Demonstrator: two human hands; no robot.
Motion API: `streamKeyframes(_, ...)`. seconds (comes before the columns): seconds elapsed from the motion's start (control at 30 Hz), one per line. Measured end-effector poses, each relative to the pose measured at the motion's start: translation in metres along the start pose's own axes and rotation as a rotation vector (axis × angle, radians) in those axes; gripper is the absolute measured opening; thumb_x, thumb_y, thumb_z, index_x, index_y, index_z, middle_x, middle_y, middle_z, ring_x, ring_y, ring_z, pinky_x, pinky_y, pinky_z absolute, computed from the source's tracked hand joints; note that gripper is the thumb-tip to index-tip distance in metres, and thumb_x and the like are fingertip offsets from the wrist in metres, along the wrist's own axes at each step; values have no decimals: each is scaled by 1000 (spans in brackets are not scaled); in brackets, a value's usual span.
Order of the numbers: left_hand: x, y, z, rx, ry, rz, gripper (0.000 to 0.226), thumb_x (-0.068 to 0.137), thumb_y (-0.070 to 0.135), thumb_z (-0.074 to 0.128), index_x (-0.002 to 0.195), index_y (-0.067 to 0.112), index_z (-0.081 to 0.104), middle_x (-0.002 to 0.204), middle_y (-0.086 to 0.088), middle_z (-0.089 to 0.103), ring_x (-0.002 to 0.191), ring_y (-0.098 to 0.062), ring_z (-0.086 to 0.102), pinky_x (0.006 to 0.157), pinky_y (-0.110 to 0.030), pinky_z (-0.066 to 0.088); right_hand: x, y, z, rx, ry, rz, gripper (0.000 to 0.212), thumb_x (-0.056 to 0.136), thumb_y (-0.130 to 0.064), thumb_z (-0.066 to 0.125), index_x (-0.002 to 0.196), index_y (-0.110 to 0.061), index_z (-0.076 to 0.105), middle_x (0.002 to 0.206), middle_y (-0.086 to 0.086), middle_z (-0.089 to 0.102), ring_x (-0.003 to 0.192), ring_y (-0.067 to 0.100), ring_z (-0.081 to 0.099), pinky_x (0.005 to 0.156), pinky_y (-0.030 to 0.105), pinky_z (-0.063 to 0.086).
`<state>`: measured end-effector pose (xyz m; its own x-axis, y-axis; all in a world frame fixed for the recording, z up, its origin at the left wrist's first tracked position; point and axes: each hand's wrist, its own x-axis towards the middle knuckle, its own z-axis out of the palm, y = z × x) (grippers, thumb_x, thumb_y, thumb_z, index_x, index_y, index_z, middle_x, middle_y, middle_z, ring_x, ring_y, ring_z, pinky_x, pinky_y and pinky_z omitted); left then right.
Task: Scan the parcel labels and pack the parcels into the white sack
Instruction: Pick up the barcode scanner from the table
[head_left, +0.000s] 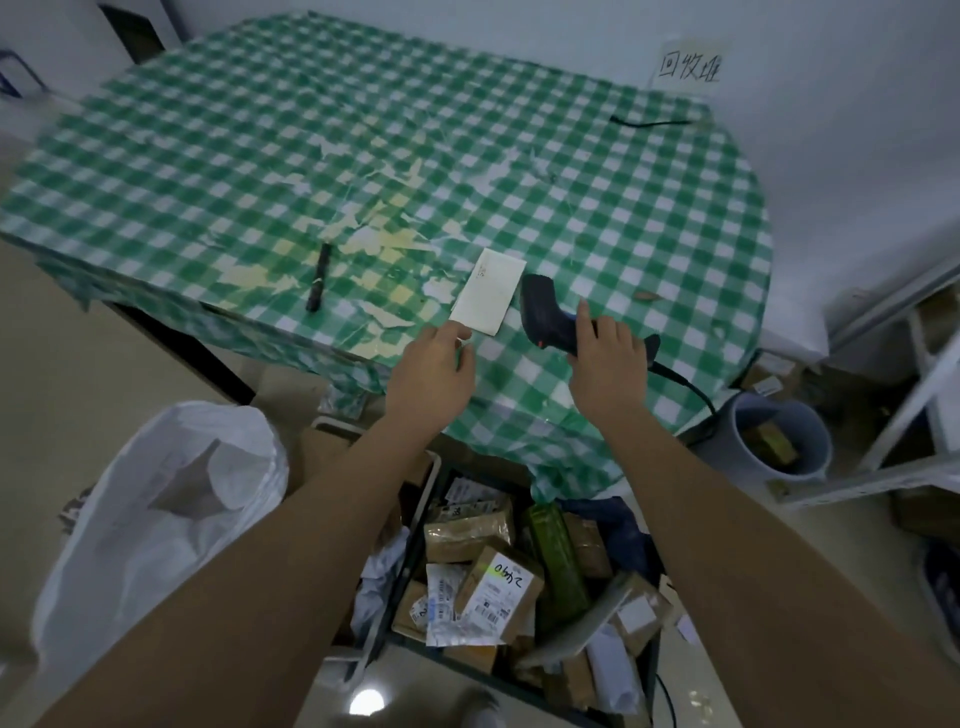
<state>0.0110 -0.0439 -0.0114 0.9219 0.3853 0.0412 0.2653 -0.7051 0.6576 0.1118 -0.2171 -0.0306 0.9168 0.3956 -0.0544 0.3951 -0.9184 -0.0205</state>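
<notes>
A small flat white parcel (488, 290) lies on the green checked table (260, 156) near its front edge. My left hand (434, 374) touches the parcel's near corner with its fingertips, fingers loosely curled. Right of the parcel lies a black barcode scanner (545, 312), and my right hand (608, 369) is closed around its handle. The white sack (150, 519) stands open on the floor at the lower left, with pale parcels inside. A dark crate (519, 571) full of several brown and labelled parcels sits on the floor below the table edge.
A black marker (319, 276) lies on the table left of the parcel. The scanner's cable (685, 387) runs off the table's right edge. A grey bin (779, 441) and white shelving (909, 415) stand to the right. A handwritten sign (688, 67) hangs on the wall.
</notes>
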Motion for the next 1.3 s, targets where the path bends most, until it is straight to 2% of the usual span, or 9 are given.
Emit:
streamKeyframes(0.23, -48, 27, -9, -35, -126, 66, 29, 98, 17, 47, 124, 8, 55, 114, -14, 57, 98, -27, 56, 83, -43, 48, -87, 11, -28, 23, -29, 29, 66, 102, -21, 45, 155, -9, 6, 144, 14, 41, 131, 33, 38, 108, 42, 30)
streamKeyframes(0.47, -110, 37, -4, -13, -294, 80, 28, 99, 19, 46, 125, 11, 54, 115, -9, 58, 99, -24, 59, 85, -42, 51, -185, 34, -27, 18, -129, 134, 71, 98, -20, 50, 155, -10, 8, 144, 13, 40, 133, 31, 37, 110, 40, 28)
streamKeyframes(0.63, -160, 39, 16, 18, -440, 76, 28, 101, 25, 42, 124, 14, 54, 114, -8, 59, 92, -22, 59, 79, -41, 51, -262, 50, 6, 26, -178, 175, 77, 83, -19, 73, 149, -7, 33, 127, 15, 57, 116, 34, 54, 97, 41, 43)
streamKeyframes(0.73, -181, 42, 27, 66, -520, 85, 30, 101, 23, 41, 125, 11, 53, 107, -12, 57, 86, -22, 55, 76, -41, 50, -302, 59, 22, 86, -298, 249, 73, 95, -20, 56, 154, -9, 15, 141, 13, 46, 128, 32, 43, 106, 39, 33)
streamKeyframes(0.87, -204, 49, 41, 122, -593, 105, 30, 101, 24, 39, 127, 12, 51, 116, -8, 55, 95, -25, 57, 81, -43, 50, -345, 63, 32, 102, -419, 365, 70, 98, -22, 48, 155, -11, 7, 143, 9, 42, 128, 29, 42, 100, 36, 36)
streamKeyframes(1.0, -224, 49, 53, 120, -628, 99, 24, 101, 22, 38, 118, 12, 53, 84, -4, 57, 69, -17, 53, 58, -33, 40, -376, 57, 41, 137, -504, 425, 75, 98, -31, 51, 154, -10, 7, 139, 10, 47, 125, 29, 44, 96, 37, 40)
streamKeyframes(1.13, -239, 36, 57, 109, -613, 125, 24, 99, 23, 42, 115, 13, 57, 96, -9, 62, 81, -29, 60, 67, -37, 47, -397, 44, 55, 314, -567, 496, 69, 97, -34, 49, 152, -11, 15, 139, 12, 47, 123, 32, 46, 94, 40, 43)
streamKeyframes(1.23, -240, 19, 55, 106, -614, 105, 26, 97, 21, 43, 119, 15, 57, 108, -7, 61, 90, -29, 61, 72, -35, 49, -402, 26, 63, 473, -550, 535, 66, 96, -33, 53, 149, -11, 22, 139, 13, 49, 123, 34, 48, 92, 40, 47)
streamKeyframes(1.3, -240, 4, 47, 123, -611, 92, 26, 96, 23, 42, 117, 19, 56, 104, -4, 60, 90, -27, 61, 73, -39, 52, -400, 7, 65, 533, -544, 545, 67, 96, -32, 54, 149, -10, 21, 139, 13, 50, 122, 34, 50, 91, 41, 47)
